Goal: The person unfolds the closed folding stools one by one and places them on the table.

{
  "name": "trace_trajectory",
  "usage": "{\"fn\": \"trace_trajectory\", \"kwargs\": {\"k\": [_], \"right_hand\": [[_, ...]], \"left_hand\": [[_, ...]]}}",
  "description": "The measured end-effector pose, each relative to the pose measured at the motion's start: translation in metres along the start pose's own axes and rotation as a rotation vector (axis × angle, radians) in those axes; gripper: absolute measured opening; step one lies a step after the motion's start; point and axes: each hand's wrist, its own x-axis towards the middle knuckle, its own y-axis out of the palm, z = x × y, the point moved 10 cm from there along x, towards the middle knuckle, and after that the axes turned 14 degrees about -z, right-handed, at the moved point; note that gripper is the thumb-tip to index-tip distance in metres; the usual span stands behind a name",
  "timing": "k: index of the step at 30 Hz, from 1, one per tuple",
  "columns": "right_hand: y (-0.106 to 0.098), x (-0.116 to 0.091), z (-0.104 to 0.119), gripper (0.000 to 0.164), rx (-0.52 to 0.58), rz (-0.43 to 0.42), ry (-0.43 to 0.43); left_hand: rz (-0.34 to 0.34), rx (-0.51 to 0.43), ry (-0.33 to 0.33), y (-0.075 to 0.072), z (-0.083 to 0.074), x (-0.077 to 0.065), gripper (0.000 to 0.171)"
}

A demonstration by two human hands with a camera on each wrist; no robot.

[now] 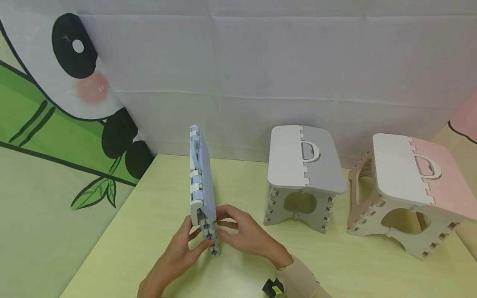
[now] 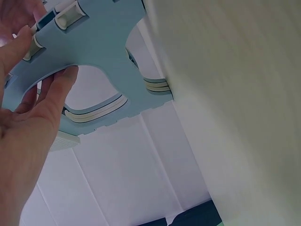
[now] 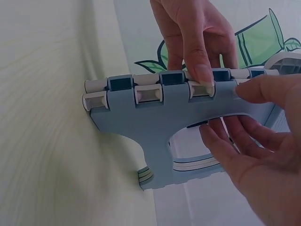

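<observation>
A blue and white folding stool (image 1: 209, 178), folded nearly flat, stands upright on edge on the table, its hinged side towards me. My left hand (image 1: 179, 252) grips its near edge from the left, the thumb on the hinge knuckles. From the right, my right hand (image 1: 244, 231) holds the same edge. In the right wrist view, that hand's fingers (image 3: 221, 150) curl into the oval opening of the blue leg panel (image 3: 150, 117), with the thumb on the panel's hinge edge. The left fingers' far ends are hidden behind the stool.
Two unfolded stools stand to the right on the pale table (image 1: 164, 182): a grey and white one (image 1: 287, 157), and farther right a pink and white one (image 1: 398, 174). Behind hangs a light cloth (image 1: 238, 62). A printed cloth (image 1: 74, 165) borders the left side.
</observation>
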Motion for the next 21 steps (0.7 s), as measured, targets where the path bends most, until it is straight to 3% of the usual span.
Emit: {"fn": "trace_trajectory", "kwargs": {"k": [11,21], "right_hand": [[0.0041,0.0002,0.0061,0.052,0.032,-0.003,-0.080],[0.0084,0.0016,0.0034,0.054,-0.008,-0.075,-0.131]], "left_hand": [[-0.007,-0.006,0.001,-0.0008,-0.0004,0.0002,0.084],[-0.035,0.006,0.069,-0.0035,-0.0068,-0.0005,0.076]]}}
